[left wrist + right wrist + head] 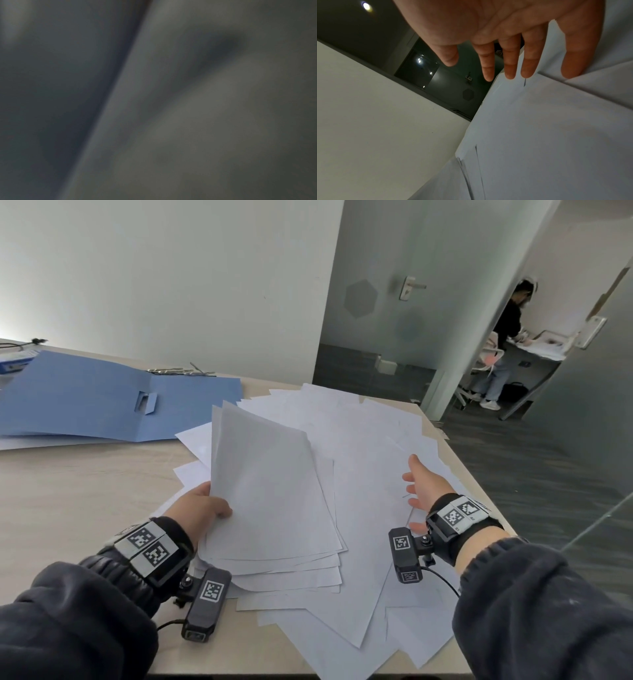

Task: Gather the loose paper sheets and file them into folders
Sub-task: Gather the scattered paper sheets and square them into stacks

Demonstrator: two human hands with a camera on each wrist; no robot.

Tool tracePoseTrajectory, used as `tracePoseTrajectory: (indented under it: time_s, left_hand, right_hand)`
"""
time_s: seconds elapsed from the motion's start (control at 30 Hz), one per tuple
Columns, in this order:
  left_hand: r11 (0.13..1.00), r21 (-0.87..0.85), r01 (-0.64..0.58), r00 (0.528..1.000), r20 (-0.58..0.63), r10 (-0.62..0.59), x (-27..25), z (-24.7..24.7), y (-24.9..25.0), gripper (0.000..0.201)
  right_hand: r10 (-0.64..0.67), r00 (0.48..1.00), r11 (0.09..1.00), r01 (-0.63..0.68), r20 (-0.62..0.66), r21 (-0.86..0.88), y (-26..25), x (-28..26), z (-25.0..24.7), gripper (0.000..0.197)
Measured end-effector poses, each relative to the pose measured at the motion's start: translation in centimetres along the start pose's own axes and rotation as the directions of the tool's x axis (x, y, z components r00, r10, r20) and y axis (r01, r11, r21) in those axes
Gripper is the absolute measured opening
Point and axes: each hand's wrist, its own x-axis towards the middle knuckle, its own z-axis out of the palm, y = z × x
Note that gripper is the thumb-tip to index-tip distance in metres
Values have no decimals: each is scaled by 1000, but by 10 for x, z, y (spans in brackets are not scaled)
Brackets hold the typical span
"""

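now | left hand [198, 508] grips thin white sheets [270, 491] | right hand [423, 486] flat, fingers [510, 63] straight

Left hand [200, 510] grips the left edge of a gathered stack of sheets [274, 498], its far end lifted off the table [78, 491]. Right hand [423, 486] hovers with fingers spread over the loose sheets [370, 440] fanned across the table's right half; contact appears absent. An open blue folder [92, 402] lies far left.

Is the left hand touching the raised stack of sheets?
Touching. The head view shows the left hand gripping the stack at its left edge, thumb on top. The left wrist view is only blur.
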Motion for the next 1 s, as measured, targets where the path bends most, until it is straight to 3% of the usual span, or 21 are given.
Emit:
tracePoseTrajectory:
  time_s: [0.13, 0.23, 0.43, 0.57, 0.7, 0.8, 1.0]
  left_hand:
    - [1000, 14, 22, 1000, -15, -22, 1, -1, -3, 36]
    - [999, 25, 37, 999, -33, -36, 1, -2, -5, 33]
    - [998, 32, 46, 998, -46, -45, 1, -2, -5, 35]
    - [998, 26, 49, 998, -47, -48, 0, -3, -6, 34]
    - [998, 22, 51, 998, -37, -50, -3, -2, -5, 33]
    - [998, 14, 56, 998, -40, -55, -3, -3, -5, 32]
    - [998, -3, 58, 997, -45, -58, -4, -7, -7, 33]
  right_hand:
    - [8, 1000, 1000, -8, -2, 7, 2, 2, 4, 65]
    - [13, 1000, 999, -12, -24, 52, 10, 11, 3, 79]
    - [185, 982, 948, -172, -23, 269, 25, 20, -10, 37]
    - [190, 974, 927, -219, 122, 303, 37, 21, -7, 37]
    - [103, 976, 981, -132, 192, 144, 42, 13, 2, 33]
    - [29, 982, 999, -36, 184, 37, 47, 13, 12, 41]
    - [-29, 974, 999, 21, 226, 35, 44, 8, 24, 25]
